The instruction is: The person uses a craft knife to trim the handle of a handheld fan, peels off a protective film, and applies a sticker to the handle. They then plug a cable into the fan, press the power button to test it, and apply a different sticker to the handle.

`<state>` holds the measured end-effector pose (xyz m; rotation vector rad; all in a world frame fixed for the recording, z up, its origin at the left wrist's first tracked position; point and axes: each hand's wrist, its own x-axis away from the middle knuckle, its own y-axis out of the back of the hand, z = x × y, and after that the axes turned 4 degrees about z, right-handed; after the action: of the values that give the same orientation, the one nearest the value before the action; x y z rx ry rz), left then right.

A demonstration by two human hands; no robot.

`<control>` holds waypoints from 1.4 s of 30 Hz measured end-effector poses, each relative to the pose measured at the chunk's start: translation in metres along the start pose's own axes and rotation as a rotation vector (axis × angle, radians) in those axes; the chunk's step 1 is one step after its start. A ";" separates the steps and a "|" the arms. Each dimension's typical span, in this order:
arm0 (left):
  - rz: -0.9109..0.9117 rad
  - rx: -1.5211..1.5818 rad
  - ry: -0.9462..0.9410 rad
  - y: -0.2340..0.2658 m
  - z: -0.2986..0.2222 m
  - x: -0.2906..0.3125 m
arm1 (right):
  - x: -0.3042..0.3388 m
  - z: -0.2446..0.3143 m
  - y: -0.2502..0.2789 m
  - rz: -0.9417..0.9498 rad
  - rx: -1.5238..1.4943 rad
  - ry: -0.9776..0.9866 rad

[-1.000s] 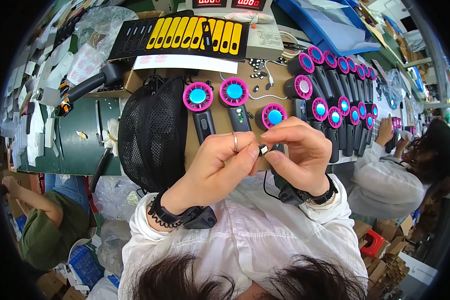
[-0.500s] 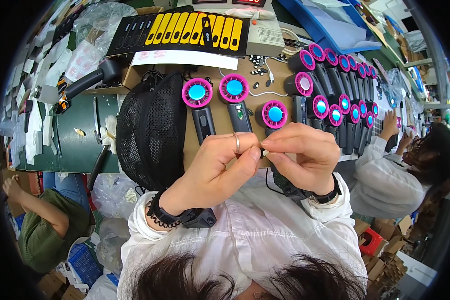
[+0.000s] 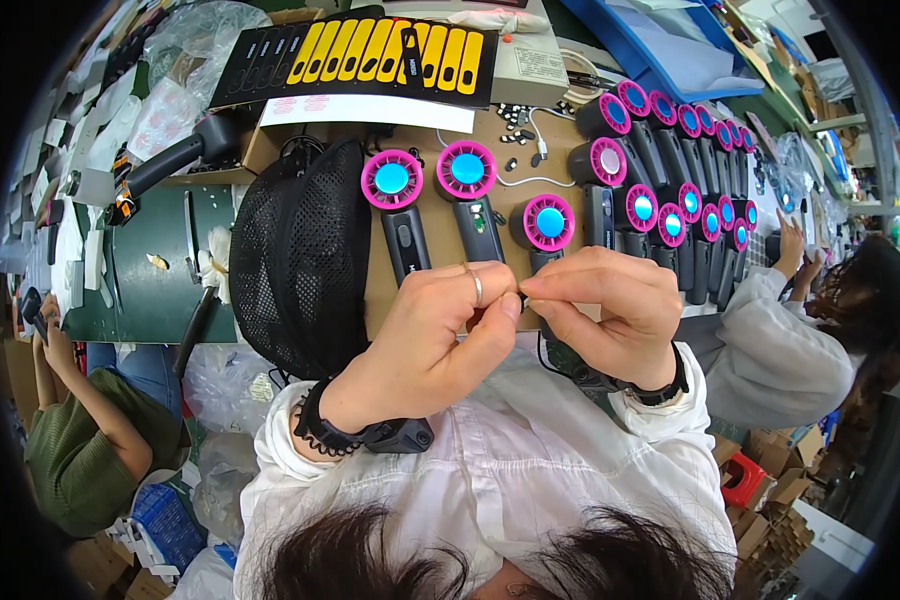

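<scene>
Head view: a tiny dark piece (image 3: 526, 299), mostly hidden, sits pinched between the left hand (image 3: 448, 325) and right hand (image 3: 610, 308), both closed on it above the near edge of the green desk (image 3: 155, 308). Just beyond, pink-ringed fans (image 3: 467, 170) with blue centres and dark handles lie on brown cardboard (image 3: 442, 240), beside a black mesh bag (image 3: 300, 265). More fans stand in rows at right. Co-workers sit either side, one in a green top (image 3: 90, 450), one in a pale top (image 3: 785, 355).
</scene>
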<state>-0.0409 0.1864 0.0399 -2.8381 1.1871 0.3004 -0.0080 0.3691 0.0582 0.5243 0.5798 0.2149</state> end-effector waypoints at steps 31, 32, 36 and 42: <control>-0.008 -0.084 -0.058 0.003 0.003 0.001 | -0.002 0.007 0.004 0.121 -0.049 -0.166; -0.018 -0.105 -0.075 0.003 0.003 0.001 | -0.002 0.008 0.003 0.132 -0.036 -0.179; -0.014 -0.157 -0.112 0.002 0.005 0.001 | -0.001 0.010 0.002 0.167 -0.039 -0.228; 0.004 -0.229 -0.164 0.003 0.008 0.001 | 0.004 0.007 -0.003 0.206 -0.242 -0.376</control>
<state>-0.0434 0.1848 0.0321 -2.9275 1.1965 0.6974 -0.0006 0.3648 0.0598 0.3751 0.1291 0.3669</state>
